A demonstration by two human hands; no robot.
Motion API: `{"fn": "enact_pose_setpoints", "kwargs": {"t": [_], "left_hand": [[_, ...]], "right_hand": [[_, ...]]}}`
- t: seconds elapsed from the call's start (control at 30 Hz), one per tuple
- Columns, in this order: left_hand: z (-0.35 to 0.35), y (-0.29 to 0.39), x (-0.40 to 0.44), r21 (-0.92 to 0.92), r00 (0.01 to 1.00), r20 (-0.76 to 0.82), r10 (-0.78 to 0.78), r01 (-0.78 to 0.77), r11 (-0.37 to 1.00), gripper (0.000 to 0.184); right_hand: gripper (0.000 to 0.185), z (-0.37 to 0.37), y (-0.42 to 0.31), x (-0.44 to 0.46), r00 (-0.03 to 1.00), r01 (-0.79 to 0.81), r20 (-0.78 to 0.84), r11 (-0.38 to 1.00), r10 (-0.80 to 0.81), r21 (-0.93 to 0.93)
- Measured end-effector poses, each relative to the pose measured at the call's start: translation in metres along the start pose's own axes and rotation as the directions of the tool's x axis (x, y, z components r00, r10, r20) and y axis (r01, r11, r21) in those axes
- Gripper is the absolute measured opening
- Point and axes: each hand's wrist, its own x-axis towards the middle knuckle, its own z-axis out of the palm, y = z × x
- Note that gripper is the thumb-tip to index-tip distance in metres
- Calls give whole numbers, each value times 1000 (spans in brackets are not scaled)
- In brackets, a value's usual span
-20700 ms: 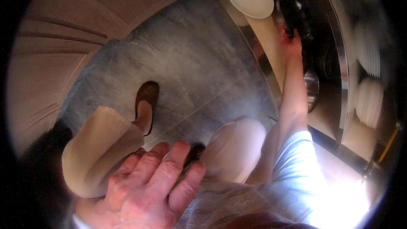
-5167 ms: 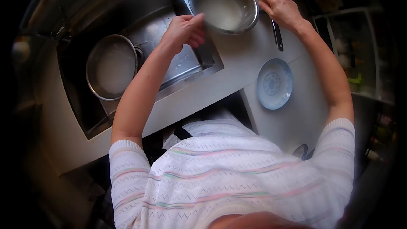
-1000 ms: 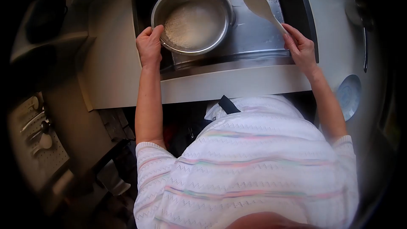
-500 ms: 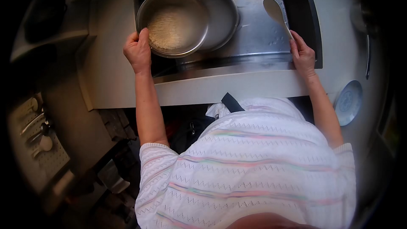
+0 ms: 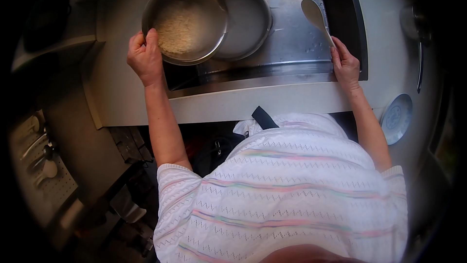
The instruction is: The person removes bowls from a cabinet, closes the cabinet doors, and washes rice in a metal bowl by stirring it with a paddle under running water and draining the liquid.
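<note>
From my remote view, the upper steel bowl (image 5: pixel 206 32) has just slid toward 9 o'clock, uncovering more of the second bowl (image 5: pixel 245 19) below it, which looks filled with cloudy liquid. I judge that this sets the two bowls further apart, though they still overlap in view; whether their rims touch I can't tell.

The upper bowl lies at 11 o'clock, over the sink (image 5: pixel 292 44), with pale grains (image 5: pixel 176 32) gathered toward its own 7 to 8 o'clock. The left hand (image 5: pixel 146 58), at 10 o'clock, pinches its rim at the bowl's 8 o'clock, fingers narrow.

At 2 o'clock the right hand (image 5: pixel 346 66) holds the handle of a pale paddle (image 5: pixel 314 14), its head pointing to 11 o'clock, well apart from both bowls. A patterned plate (image 5: pixel 397 119) sits at 3 o'clock.
</note>
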Motion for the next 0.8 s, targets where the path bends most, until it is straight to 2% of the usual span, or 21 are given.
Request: {"fn": "enact_pose_setpoints", "kwargs": {"t": [0.13, 0.8], "left_hand": [[-6, -6, 5, 56, 998, 1, 60, -60, 997, 18], [-3, 0, -3, 138, 985, -9, 170, -167, 976, 23]], "right_hand": [[28, -3, -3, 0, 1000, 6, -6, 1000, -7, -12], [28, 11, 18, -7, 999, -37, 13, 999, 37, 2]]}}
